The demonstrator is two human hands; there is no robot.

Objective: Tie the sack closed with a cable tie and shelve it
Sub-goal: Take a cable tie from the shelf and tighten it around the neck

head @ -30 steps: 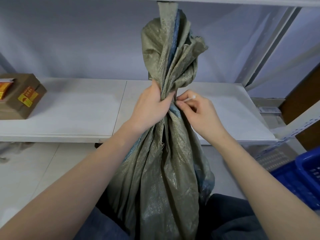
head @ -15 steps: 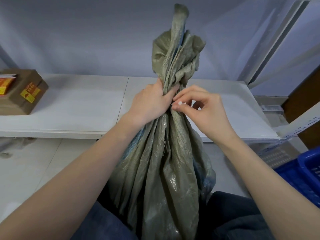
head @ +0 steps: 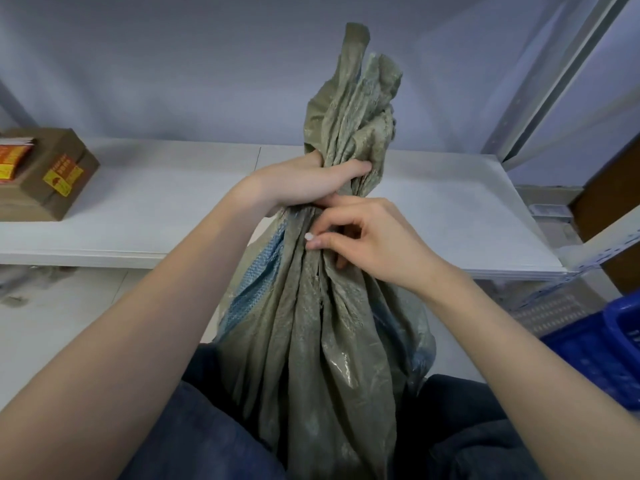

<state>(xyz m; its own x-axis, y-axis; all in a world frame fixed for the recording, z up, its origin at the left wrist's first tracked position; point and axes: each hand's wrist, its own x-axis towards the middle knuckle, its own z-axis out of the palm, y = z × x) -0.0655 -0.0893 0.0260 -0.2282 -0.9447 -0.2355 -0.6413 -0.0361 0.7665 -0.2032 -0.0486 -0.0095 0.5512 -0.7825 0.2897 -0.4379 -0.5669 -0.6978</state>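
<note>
A brown cardboard box (head: 45,174) with yellow and red labels sits at the far left of the white shelf (head: 166,202). Further right, the left hand (head: 304,183) grips the gathered neck of the grey-green woven sack (head: 325,358), fingers curled round the bunched cloth, whose loose top stands upright above the fist. The sack hangs down between the person's knees, in front of the shelf edge. Just below the left hand, the right hand (head: 374,240) pinches a small white piece, seemingly the end of the cable tie (head: 309,236), against the neck with thumb and forefinger. A blue plastic crate (head: 602,351) sits at the lower right.
</note>
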